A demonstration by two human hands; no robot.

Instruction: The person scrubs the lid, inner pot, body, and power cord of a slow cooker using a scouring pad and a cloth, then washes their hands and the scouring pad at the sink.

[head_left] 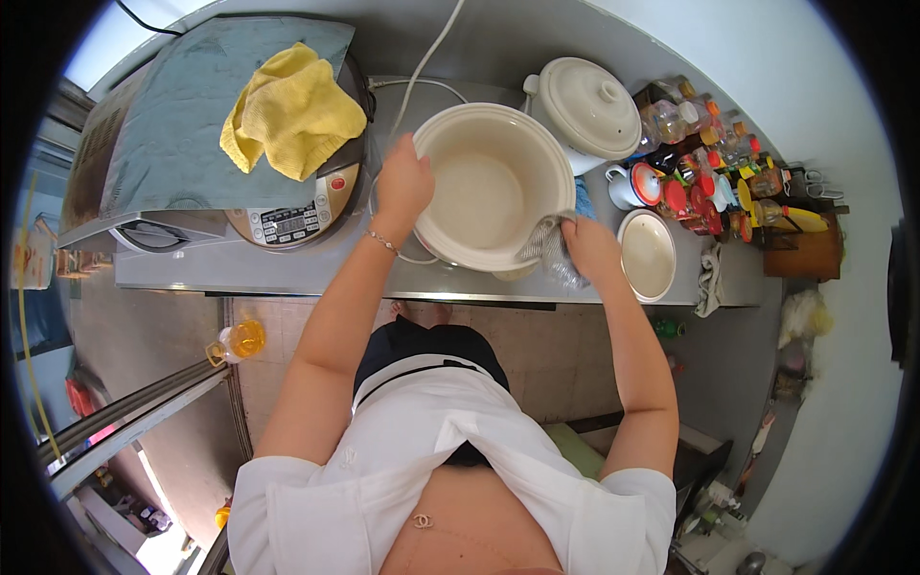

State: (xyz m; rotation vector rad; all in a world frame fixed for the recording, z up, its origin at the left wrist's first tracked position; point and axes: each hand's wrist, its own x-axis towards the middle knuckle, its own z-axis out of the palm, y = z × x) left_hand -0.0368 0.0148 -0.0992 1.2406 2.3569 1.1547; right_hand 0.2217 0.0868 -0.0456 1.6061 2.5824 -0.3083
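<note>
A large cream ceramic pot [489, 194] stands uncovered in front of me on the metal counter, its inside bare. My left hand [406, 180] is at the pot's left rim, slightly blurred, with the fingers curled against the edge; whether it grips the rim is unclear. My right hand [593, 248] holds a grey cloth [552, 248] against the lower right of the rim. Behind, to the right, is a white lidded ceramic pot [589, 108]. An oval cream lid or dish [647, 255] lies just right of my right hand.
A rice cooker [295, 223] and a covered appliance [208, 108] stand left, with a yellow cloth [295, 111] on top. A white cord [430, 54] hangs behind the pot. Seasoning jars [693, 205], an enamel mug [632, 185] and a folded rag [709, 280] are at right.
</note>
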